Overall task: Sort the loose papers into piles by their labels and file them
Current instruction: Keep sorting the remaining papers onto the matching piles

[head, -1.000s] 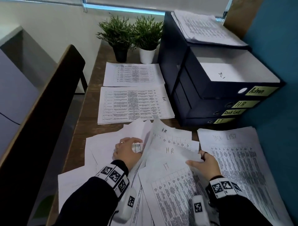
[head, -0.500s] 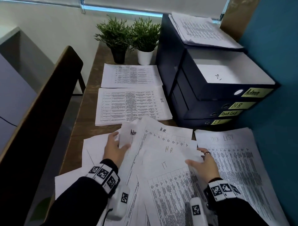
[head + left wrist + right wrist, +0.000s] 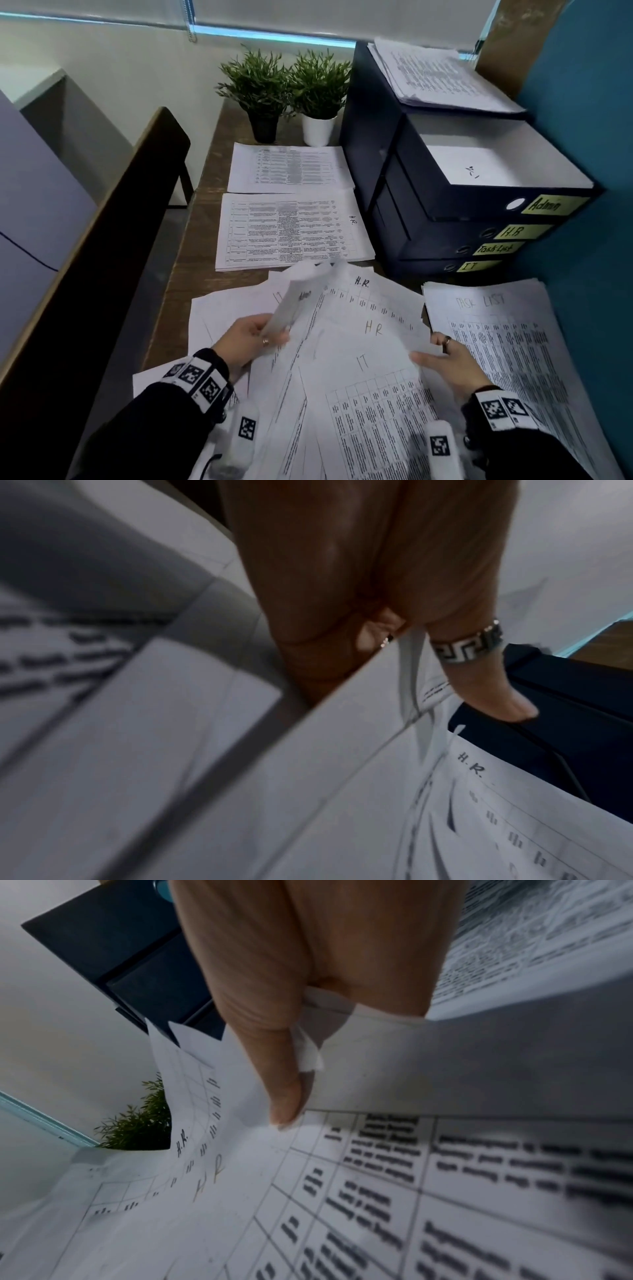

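Evidently the left hand (image 3: 248, 339) pinched the limp "Admin" sheet (image 3: 294, 301) by its lower edge, above the loose papers (image 3: 342, 342); the right hand (image 3: 448, 363) pinched the "IT" sheet (image 3: 370, 387) corner. Light, floppy, likely slippery together.

The left hand (image 3: 342, 588) fills the top middle of the view, seen from the wrist side. Its fingers (image 3: 493, 693) reach down, and one of them wears a ring (image 3: 467, 649) with a black and silver key pattern. The edge of a sheet (image 3: 308, 750) comes up between the thumb and the fingers (the exact grip is hard to see, because the picture is blurred). At the lower right lies a paper (image 3: 514, 818) marked "H.R." with a table of short marks. Behind the ringed finger there is a dark box (image 3: 565, 723). At the left more papers (image 3: 103, 723) lie, very blurred.
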{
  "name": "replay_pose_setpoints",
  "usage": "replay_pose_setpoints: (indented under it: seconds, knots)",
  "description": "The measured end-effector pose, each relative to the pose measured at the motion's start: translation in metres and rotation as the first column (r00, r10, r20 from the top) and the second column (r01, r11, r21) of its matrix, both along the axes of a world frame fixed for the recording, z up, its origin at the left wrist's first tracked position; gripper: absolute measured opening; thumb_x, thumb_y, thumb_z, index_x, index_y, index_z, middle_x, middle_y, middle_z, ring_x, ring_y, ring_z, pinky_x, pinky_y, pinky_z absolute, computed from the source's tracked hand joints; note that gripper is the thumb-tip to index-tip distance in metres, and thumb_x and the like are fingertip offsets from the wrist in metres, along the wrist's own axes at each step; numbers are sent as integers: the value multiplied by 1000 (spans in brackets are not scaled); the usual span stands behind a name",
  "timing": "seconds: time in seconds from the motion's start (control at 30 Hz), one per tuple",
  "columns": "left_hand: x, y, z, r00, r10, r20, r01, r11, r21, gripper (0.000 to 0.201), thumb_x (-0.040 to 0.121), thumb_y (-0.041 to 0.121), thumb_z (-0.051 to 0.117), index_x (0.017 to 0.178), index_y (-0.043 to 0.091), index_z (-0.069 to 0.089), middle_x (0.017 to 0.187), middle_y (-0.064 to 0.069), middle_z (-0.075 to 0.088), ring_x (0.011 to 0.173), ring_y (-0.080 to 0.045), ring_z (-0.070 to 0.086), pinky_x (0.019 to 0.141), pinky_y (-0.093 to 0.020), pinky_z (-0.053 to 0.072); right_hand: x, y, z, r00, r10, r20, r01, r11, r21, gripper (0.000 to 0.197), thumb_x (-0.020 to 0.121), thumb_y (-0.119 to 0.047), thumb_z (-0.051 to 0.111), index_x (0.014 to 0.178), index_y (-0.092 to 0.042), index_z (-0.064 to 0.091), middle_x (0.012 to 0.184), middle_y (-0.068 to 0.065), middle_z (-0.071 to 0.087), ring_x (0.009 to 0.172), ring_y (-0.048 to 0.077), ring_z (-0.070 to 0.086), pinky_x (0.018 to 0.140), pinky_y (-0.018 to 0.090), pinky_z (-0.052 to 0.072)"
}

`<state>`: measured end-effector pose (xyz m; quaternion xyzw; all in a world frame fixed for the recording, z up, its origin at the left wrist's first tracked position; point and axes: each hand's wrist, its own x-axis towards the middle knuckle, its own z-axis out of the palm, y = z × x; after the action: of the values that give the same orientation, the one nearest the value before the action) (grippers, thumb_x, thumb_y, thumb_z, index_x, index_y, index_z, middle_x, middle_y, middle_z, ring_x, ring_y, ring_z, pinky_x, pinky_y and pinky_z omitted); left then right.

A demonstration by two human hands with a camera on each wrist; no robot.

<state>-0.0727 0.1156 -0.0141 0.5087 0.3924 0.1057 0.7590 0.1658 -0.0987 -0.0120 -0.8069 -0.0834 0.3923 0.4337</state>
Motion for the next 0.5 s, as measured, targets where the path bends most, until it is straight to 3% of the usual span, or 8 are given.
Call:
replay_pose_setpoints:
  seconds: [0.1,0.17,0.23,0.3,0.33,0.4,0.5]
  knots:
    - [1,-4,-4,996,-68,55,73,992,-104,50,51,3,84,98,7,69,96,-16,71,83,-30,69,67,-36,57,0,-1,0,1000,9,-19,-9,1000,16,36,76,-1,69,103,14,51,102,18,67,88,28,61,74,35,47]
    - [5,-6,-3,992,-106,66,113,986,-121,68,39,8,90,104,6,67,103,-17,70,90,-33,69,69,-38,58,-1,0,-1,999,7,-35,-6,999,37,24,77,2,67,92,12,50,101,20,66,85,29,61,69,36,49]
    - [8,-7,-4,992,-114,47,118,988,-97,65,47,5,89,107,5,64,110,-16,68,95,-33,67,74,-39,57,-2,0,0,999,-4,-51,8,998,69,18,77,5,65,83,4,48,98,23,65,83,31,61,68,38,49]
    - [11,-7,-3,994,-110,12,111,992,-66,53,63,-10,77,111,6,62,115,-14,65,101,-34,65,83,-45,55,-1,-1,1,997,-22,-70,30,994,106,24,74,7,67,94,7,52,99,25,67,87,35,63,74,41,49]
    - [11,-7,-3,993,-115,-6,115,992,-54,56,63,-12,75,114,5,60,116,-14,65,103,-35,63,88,-49,52,0,-2,1,995,-39,-87,49,992,112,31,73,8,68,100,9,53,98,23,69,87,33,64,74,39,50]
    - [10,-8,-3,993,-117,-33,116,992,-46,63,60,-3,75,120,4,56,113,-16,66,105,-36,63,93,-54,48,1,-4,3,989,-64,-132,82,987,140,41,66,6,71,104,8,56,92,15,72,85,27,66,69,33,48]
    - [11,-7,-4,991,-131,-31,129,990,-56,54,74,4,73,125,7,53,115,-14,67,107,-33,62,96,-53,46,2,-6,8,982,-31,-186,59,987,151,56,55,-2,76,108,-3,60,95,13,73,94,29,66,82,37,49]
